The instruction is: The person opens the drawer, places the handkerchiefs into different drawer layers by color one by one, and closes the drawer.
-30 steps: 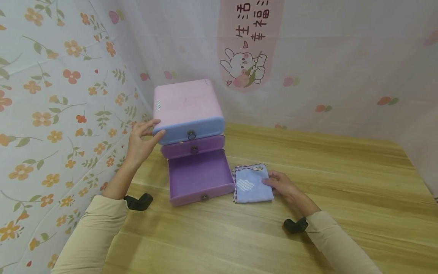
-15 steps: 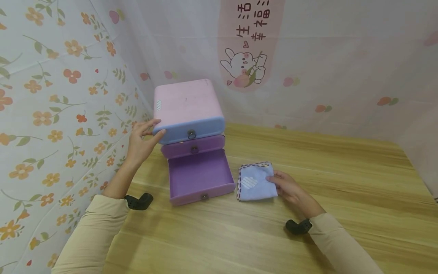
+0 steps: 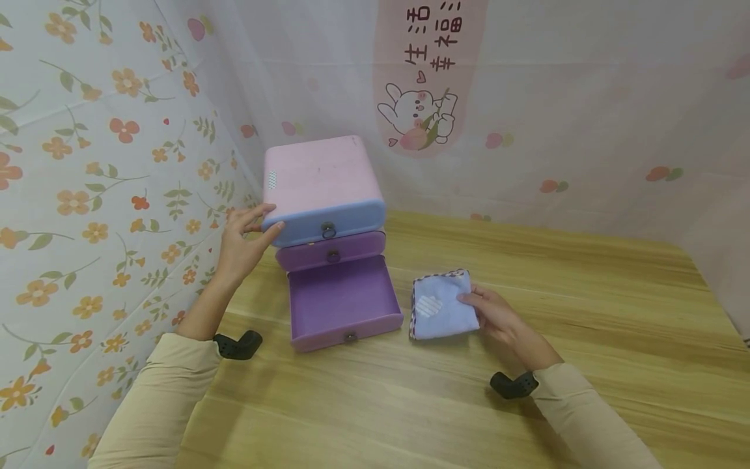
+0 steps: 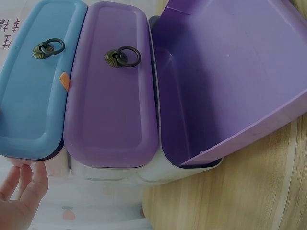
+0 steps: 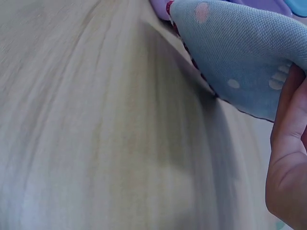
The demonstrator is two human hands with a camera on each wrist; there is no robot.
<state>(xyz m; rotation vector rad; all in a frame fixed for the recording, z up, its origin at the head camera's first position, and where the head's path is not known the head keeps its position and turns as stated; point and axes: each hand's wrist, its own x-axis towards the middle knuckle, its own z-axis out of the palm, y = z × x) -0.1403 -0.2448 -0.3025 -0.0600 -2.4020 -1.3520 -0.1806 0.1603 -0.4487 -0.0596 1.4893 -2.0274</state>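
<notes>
On the left stands a small chest of drawers (image 3: 316,172) with a pink casing, a blue top drawer (image 4: 38,91) and a purple middle drawer (image 4: 112,100). Its purple bottom drawer (image 3: 346,299) is pulled out, with nothing inside. My left hand (image 3: 237,251) touches the chest's upper left corner, thumb by the blue front, extended fingers (image 4: 36,179) against the casing. My right hand (image 3: 495,316) pinches the right edge of a folded light-blue towel (image 3: 448,319) with a checked border and a white patch. The towel is slightly lifted at the right of the bottom drawer, casting a shadow beneath.
A wooden table (image 3: 375,404) lies under everything. A floral curtain (image 3: 117,215) runs close along the left side, and a pale printed curtain (image 3: 545,117) hangs behind the chest.
My right hand has moved the towel a little right and away from me, off the bottom drawer's side, and lifted it slightly. The left hand and the chest have stayed still.
</notes>
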